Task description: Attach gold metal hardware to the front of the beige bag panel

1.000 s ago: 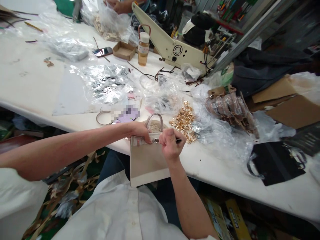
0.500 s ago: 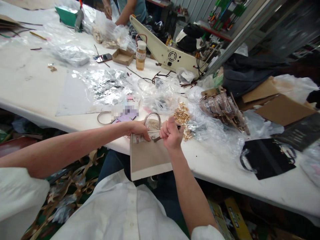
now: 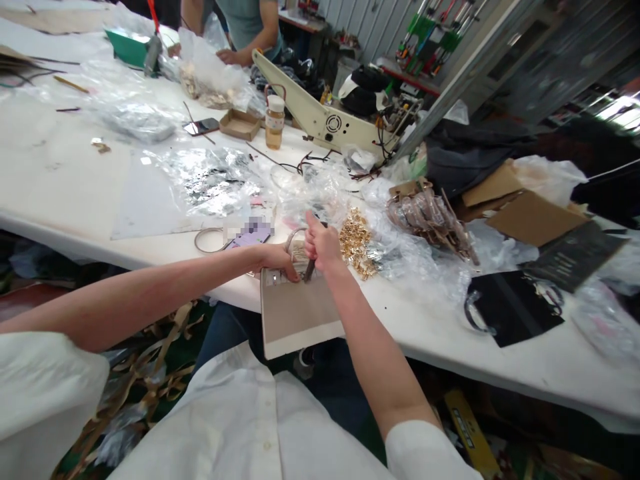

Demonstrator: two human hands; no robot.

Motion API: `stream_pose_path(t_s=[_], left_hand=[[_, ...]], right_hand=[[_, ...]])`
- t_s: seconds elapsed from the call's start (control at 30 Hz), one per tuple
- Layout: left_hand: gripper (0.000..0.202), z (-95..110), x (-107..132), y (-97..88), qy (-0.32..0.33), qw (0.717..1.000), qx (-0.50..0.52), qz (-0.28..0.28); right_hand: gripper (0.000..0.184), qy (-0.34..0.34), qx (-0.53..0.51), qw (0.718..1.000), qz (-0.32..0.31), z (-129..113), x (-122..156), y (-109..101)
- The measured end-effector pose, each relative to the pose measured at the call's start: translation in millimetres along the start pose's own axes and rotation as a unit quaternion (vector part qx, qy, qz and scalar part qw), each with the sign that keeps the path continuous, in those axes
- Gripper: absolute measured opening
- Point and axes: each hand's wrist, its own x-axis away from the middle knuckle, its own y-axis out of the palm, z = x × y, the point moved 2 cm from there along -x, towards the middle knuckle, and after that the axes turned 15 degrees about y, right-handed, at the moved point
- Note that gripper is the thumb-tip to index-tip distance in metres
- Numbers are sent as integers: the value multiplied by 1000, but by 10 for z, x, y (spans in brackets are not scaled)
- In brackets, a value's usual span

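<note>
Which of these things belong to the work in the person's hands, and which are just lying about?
In the work:
beige handbag, held by the left hand
dark slim tool in the right hand
probably gold metal fittings

Apparently just lying about:
lidded bottle
black smartphone
open cardboard box

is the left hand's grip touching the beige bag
Touching: the head view shows the left hand's grip on the top edge of the beige bag, thumb over its front.

Long white table [image 3: 60,187]. Gold metal pieces [image 3: 356,243] heaped near front edge, clear plastic [image 3: 425,270] sprawled beside. Black bag [image 3: 515,307] lying flat toward right. Farther back: capped bottle [image 3: 274,124] upright, shallow cardboard box [image 3: 235,131], dark phone [image 3: 202,126]. Yellow pencil [image 3: 71,84] far left.
</note>
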Motion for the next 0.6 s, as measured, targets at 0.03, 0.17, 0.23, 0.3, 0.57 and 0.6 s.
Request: stream_pose_path(t_s=[0.03,0.17,0.23,0.3,0.57,0.6], left_hand=[[40,-7,-3,-3,-15,1000,7,-3],[45,-54,-37,-34,-45,999,27,9],[50,-84,-56,-45,-43,998,29,16],[51,-117,-67,-48,-37,999,29,17],[52,-99,-28,-30,3,999,26,30],[50,-79,-17,-24,-1,999,18,30]], right_hand=[[79,-37,-9,999,-12,5,114,-32],[80,-182,-39,983,1,48,542,-160],[80,-223,-42,974,8,81,658,-174],[81,-241,-51,969,7,115,697,-160],[77,-248,-53,967,1,206,625,-94],[76,-243,-46,969,-7,189,619,-94]])
